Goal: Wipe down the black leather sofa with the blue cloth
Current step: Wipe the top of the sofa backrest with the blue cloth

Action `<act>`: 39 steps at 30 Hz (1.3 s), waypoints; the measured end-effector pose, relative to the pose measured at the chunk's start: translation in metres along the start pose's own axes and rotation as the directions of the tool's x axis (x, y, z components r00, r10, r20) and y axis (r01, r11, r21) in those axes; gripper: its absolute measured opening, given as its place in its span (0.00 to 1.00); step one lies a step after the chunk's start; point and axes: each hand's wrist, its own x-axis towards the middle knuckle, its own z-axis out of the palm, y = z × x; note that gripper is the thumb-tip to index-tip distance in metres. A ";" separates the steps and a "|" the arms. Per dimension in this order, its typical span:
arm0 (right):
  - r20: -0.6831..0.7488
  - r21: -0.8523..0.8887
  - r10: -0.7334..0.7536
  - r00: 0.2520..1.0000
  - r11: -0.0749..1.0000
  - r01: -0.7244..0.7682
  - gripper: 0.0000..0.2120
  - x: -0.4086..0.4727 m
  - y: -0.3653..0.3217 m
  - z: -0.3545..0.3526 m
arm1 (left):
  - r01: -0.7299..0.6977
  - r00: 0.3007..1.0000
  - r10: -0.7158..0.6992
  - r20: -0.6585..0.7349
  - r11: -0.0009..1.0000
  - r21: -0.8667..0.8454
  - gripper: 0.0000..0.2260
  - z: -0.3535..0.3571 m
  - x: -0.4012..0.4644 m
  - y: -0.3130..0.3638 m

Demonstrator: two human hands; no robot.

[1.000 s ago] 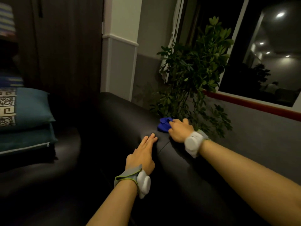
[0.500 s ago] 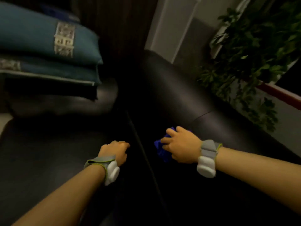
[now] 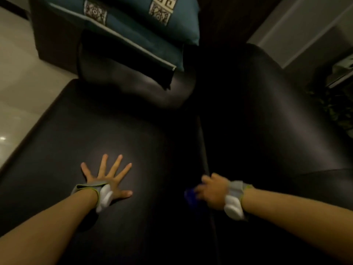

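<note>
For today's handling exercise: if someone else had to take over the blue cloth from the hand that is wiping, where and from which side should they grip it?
Probably at the bunched blue fold sticking out on the left of the right hand, coming in from the seat side. The rest of the cloth is hidden under curled fingers, so that fold is the only free part. It is blurred, so its exact shape is unclear.

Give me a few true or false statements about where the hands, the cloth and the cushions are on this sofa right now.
1. The left hand lies flat with fingers spread on the sofa seat. True.
2. The left hand holds the blue cloth. False: the right hand grips it.
3. The teal cushions lie stacked at the far end of the seat. True.
4. The cloth rests on the cushions. False: it is near the seam between seat and backrest.
</note>
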 end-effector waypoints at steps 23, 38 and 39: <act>0.020 -0.103 -0.420 0.907 0.902 0.420 0.18 0.045 -0.060 0.034 | -0.048 0.967 0.064 -0.247 0.996 0.071 0.42 0.022 0.009 -0.003; 0.019 -0.083 -0.440 0.898 0.894 0.440 0.14 -0.018 -0.109 0.044 | -0.064 0.979 0.075 -0.189 0.996 0.063 0.43 0.015 0.004 -0.002; 0.062 -0.067 -0.464 0.883 0.881 0.468 0.16 -0.024 -0.113 0.049 | -0.066 0.979 0.077 -0.189 0.996 0.061 0.43 0.014 0.004 -0.002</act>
